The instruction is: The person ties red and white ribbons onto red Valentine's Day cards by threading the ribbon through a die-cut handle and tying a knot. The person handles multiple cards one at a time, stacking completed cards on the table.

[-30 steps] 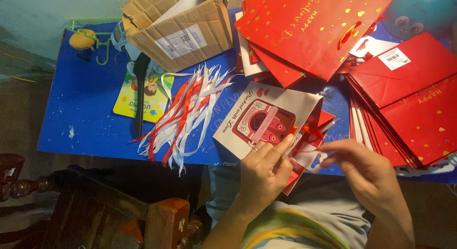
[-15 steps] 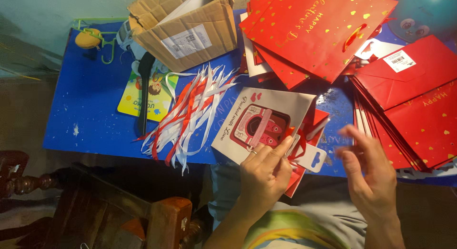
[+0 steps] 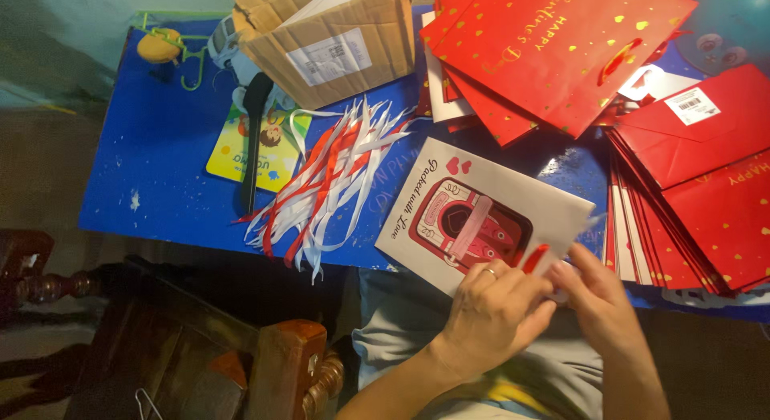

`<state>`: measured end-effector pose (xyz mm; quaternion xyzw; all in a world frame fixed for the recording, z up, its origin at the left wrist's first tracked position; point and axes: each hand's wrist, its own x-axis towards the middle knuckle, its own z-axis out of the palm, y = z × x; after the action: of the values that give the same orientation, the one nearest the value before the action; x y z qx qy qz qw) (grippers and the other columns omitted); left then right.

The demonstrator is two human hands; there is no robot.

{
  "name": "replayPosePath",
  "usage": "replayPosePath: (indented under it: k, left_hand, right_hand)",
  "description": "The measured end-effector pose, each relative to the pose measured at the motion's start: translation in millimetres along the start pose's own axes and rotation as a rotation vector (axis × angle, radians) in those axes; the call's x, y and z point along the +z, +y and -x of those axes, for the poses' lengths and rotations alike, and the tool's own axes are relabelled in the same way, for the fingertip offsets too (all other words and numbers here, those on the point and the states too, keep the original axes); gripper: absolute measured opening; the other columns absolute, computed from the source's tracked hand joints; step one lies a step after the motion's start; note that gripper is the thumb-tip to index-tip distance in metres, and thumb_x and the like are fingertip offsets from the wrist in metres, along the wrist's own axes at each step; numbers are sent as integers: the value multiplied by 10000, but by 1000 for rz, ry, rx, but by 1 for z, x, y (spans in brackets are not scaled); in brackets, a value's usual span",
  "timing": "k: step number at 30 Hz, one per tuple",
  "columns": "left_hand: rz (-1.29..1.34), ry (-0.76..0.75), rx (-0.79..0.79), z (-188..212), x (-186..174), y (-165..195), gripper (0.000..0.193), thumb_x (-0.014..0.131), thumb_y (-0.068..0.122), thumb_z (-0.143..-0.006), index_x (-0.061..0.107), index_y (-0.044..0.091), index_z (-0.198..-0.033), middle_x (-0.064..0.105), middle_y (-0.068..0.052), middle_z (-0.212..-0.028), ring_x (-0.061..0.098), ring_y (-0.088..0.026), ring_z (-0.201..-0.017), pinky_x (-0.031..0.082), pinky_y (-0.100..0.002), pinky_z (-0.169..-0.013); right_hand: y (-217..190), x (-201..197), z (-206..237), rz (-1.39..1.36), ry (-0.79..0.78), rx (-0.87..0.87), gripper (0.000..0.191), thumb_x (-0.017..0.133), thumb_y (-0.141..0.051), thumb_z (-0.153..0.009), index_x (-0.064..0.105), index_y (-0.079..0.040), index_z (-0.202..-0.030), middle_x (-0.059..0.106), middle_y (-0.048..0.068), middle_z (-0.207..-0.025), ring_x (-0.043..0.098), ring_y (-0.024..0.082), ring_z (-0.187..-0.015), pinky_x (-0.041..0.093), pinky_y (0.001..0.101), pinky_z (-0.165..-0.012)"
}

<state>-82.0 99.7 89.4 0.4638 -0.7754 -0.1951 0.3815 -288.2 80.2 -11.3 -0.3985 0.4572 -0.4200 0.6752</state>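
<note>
A white card (image 3: 513, 199) with a red picture and small hearts lies tilted over the blue table's (image 3: 168, 155) near edge. My left hand (image 3: 493, 312), a ring on one finger, grips its lower corner. My right hand (image 3: 597, 296) meets it there, fingers pinched on a red ribbon (image 3: 535, 258) at that same corner. A pale ribbon strip (image 3: 473, 227) runs across the card's picture.
A heap of red and white ribbons (image 3: 329, 179) lies left of the card. Behind it stand an open cardboard box (image 3: 345, 47), a black-handled tool (image 3: 253, 139) and a yellow card (image 3: 228, 151). Red gift bags (image 3: 561, 43) are stacked at right. A wooden chair (image 3: 241, 364) is below.
My right hand has come back from the right and closed onto the card's corner beside my left hand. The card now lies flatter, fully showing its picture.
</note>
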Motion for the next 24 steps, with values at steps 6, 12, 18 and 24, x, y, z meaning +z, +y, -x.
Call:
replayPosePath:
  k: [6, 12, 18, 24]
  left_hand:
    - [161, 75, 143, 0, -21, 0, 145, 791, 130, -963, 686, 95, -1057, 640, -46, -901, 643, -255, -909, 518, -385, -878]
    - [82, 217, 75, -11, -37, -26, 136, 787, 107, -905, 691, 104, -1001, 658, -55, -909, 643, -278, -887, 507, -417, -875]
    - [-80, 263, -76, -15, -46, -76, 93, 745, 86, -903, 708, 84, -989, 698, -67, -917, 664, -293, -883, 520, -409, -840]
    - [-367, 354, -286, -26, -63, -162, 125, 751, 114, -918, 761, 102, -1042, 716, -73, -966, 650, -288, -959, 509, -416, -870]
  right_hand:
    - [-51, -14, 9, 25, 148, -191, 347, 540, -12, -1046, 539, 71, -1383, 685, 120, -1171, 670, 194, -1039, 559, 371, -890]
    - [-120, 8, -28, -193, 233, -509, 371, 570, -92, -1180, 431, -5, -1512, 603, 118, -1353, 664, 219, -1187, 604, 439, -990]
    - [-133, 23, -74, -481, 52, -564, 657, 626, -150, -1094, 212, -120, -1605, 416, 173, -1635, 548, 290, -1468, 540, 475, -1199]
    - [-52, 28, -66, -132, 276, -652, 716, 668, -84, -1158, 174, -115, -1675, 250, 116, -1664, 432, 212, -1426, 422, 446, -1213]
